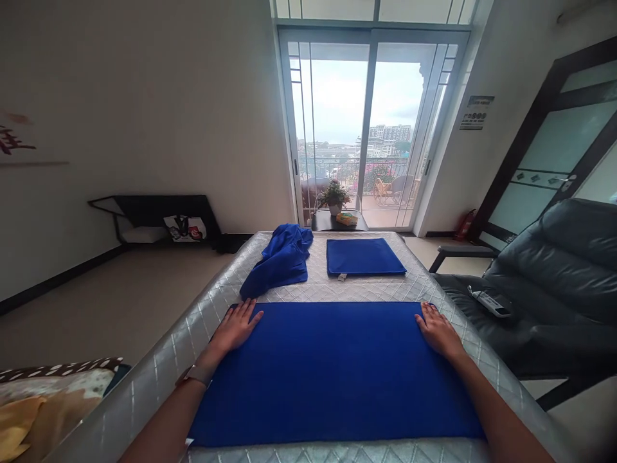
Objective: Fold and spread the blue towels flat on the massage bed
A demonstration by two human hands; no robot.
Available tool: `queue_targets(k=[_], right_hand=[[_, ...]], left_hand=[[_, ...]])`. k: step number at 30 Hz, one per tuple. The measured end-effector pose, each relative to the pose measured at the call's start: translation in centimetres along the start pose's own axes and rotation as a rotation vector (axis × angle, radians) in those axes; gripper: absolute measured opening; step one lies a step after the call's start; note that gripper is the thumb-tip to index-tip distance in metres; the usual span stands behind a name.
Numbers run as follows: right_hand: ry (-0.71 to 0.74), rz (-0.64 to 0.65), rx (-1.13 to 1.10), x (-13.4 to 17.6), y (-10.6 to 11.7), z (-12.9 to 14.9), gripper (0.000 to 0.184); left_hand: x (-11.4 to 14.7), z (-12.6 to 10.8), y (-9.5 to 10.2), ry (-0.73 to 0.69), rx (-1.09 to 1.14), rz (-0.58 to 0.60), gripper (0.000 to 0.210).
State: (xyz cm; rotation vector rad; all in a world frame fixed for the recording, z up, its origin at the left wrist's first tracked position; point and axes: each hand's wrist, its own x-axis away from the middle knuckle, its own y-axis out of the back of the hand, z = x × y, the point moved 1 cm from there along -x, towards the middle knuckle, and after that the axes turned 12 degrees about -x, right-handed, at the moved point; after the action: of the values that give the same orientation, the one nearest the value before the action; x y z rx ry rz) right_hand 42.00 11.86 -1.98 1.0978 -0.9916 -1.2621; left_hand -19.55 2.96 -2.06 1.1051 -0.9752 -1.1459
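Spread blue cloth (337, 373): flat on the mattress (318, 278), 6 o'clock in view
Left hand (237, 325): open, palm down at the cloth's 10 o'clock corner
Right hand (438, 331): open, palm down at its 2 o'clock corner
Smoothing: probably best with even outward pressure
Crumpled blue cloth (282, 260): 11 o'clock; best kept off the far edge

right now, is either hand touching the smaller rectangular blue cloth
No, the left hand and right hand rest on the larger blue cloth, apart from the smaller rectangular blue cloth.
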Motion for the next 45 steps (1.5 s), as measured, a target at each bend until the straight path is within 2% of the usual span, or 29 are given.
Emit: queue_targets(k=[2, 3, 5, 7, 10, 12, 13, 15, 17, 30, 32, 34, 36, 38, 41, 43, 45], right_hand=[[0.006, -0.021, -0.010, 0.0, -0.3, 0.3, 0.068], [0.009, -0.028, -0.017, 0.0, -0.3, 0.5, 0.067], [0.013, -0.033, -0.030, 0.1, -0.3, 0.7, 0.067], [0.015, -0.034, -0.041, 0.1, -0.3, 0.7, 0.067], [0.017, -0.030, -0.047, 0.2, -0.2, 0.5, 0.067], [0.015, -0.028, -0.048, 0.2, -0.2, 0.4, 0.068], [0.013, -0.029, -0.049, 0.2, -0.2, 0.5, 0.068], [0.006, -0.030, -0.052, 0.2, -0.2, 0.5, 0.068], [0.002, -0.027, -0.053, 0.3, -0.1, 0.7, 0.067], [-0.033, 0.007, 0.003, 0.3, 0.4, 1.0, 0.067], [-0.057, 0.033, 0.009, 0.1, 0.9, 1.0, 0.067], [-0.107, 0.074, 0.044, -0.1, 1.7, 1.7, 0.066], [-0.147, 0.091, 0.096, -0.1, 2.5, 3.7, 0.063], [-0.081, 0.054, 0.118, 0.2, 2.9, 7.5, 0.062], [0.204, 0.006, 0.014, 1.6, 2.2, 15.5, 0.062], [0.374, 0.064, -0.114, 2.6, 1.0, 20.7, 0.063], [0.443, 0.141, -0.194, 3.4, -0.2, 24.4, 0.066]], left_hand=[[-0.5, -0.8, 1.5, 0.052, -0.023, 0.055, 0.076], [-0.8, -1.9, 2.5, 0.078, -0.036, 0.044, 0.079], [-1.3, -5.8, 4.7, 0.072, -0.027, -0.061, 0.080], [-1.3, -11.7, 6.3, -0.072, 0.065, -0.204, 0.074], [-0.4, -20.6, 7.3, -0.405, 0.236, -0.228, 0.064], [0.1, -24.0, 7.1, -0.454, 0.272, -0.215, 0.064], [0.3, -24.6, 6.9, -0.445, 0.273, -0.200, 0.065], [0.5, -23.9, 6.3, -0.406, 0.258, -0.165, 0.067], [0.5, -21.5, 5.6, -0.376, 0.237, -0.144, 0.069], [0.3, -0.2, 0.9, -0.069, 0.139, -0.056, 0.068], [0.4, 1.6, 0.5, -0.006, 0.144, -0.056, 0.071], [0.5, 2.1, 0.2, 0.023, 0.145, -0.054, 0.075], [0.4, 2.0, 0.0, 0.026, 0.140, -0.049, 0.078], [0.3, 1.7, -0.1, 0.027, 0.135, -0.044, 0.080], [0.2, 1.5, -0.3, 0.024, 0.124, -0.058, 0.080], [0.2, 1.6, -0.4, 0.023, 0.120, -0.081, 0.078], [0.2, 1.7, -0.5, 0.029, 0.120, -0.109, 0.077]])
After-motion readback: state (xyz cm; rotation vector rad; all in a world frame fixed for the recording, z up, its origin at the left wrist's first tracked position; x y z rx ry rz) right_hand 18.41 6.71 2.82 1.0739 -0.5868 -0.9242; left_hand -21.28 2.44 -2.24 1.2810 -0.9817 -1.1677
